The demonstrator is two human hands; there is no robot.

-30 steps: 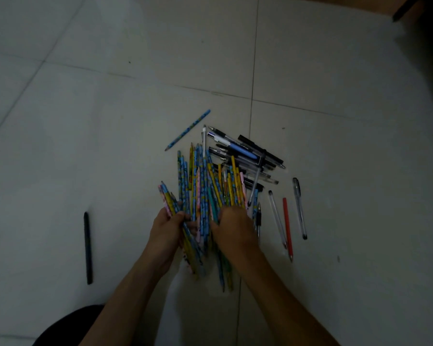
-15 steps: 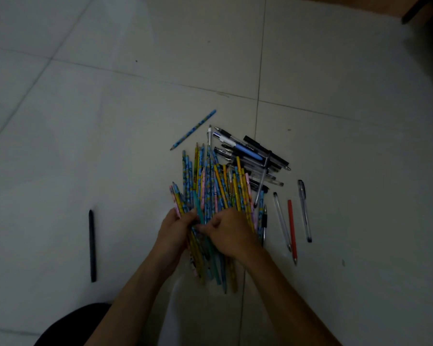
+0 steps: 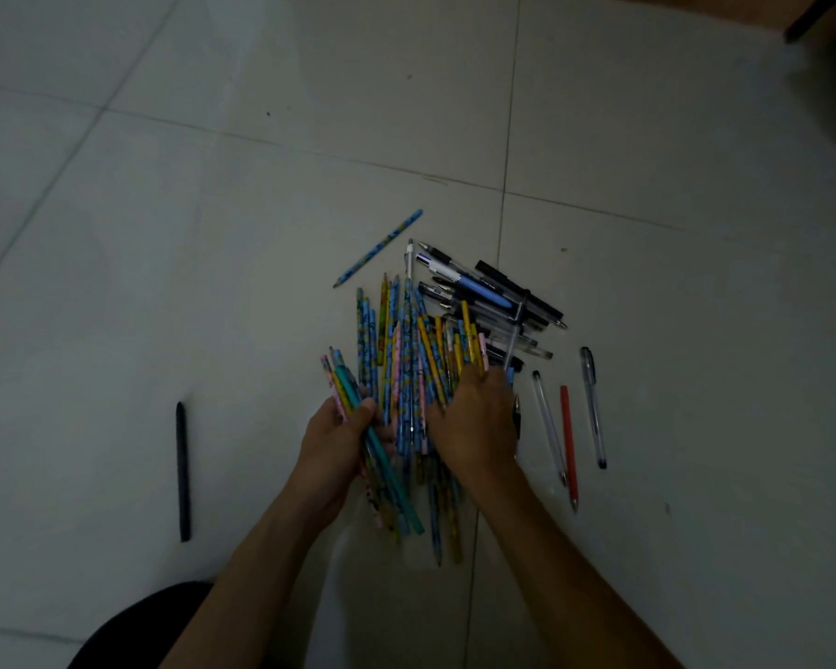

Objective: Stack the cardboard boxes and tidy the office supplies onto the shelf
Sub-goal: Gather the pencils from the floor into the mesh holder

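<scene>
Head view looks down on the pencil pile, which lies on the floor directly ahead of both hands. Its pencils run mostly lengthwise away from the person and fan slightly at the far ends.

At the pile's left edge the left hand grips a bundle of pencils, a teal one uppermost, with thumb and fingers curled round it. The bundle lies on nearly the same axis as the pile.

The right hand sits knuckles-up on the pile's right side with its fingers bent down among the pencils. Whether they pinch one is hidden.

I judge the right hand the nearer one for the next pick. Each pencil taken only needs sliding leftward into the bundle, with no turning.

- **Beyond the pile's far right corner:** a heap of pens lies crosswise, touching the pile.
- **Beyond its far left corner:** a stray pencil lies slanted, just apart.
- **Right of the pile:** a clear pen, a red pen and a dark-capped pen lie side by side, roughly parallel to it.
- **Well left of the pile:** a black marker lies alone.

No shelf or boxes are in view.
</scene>
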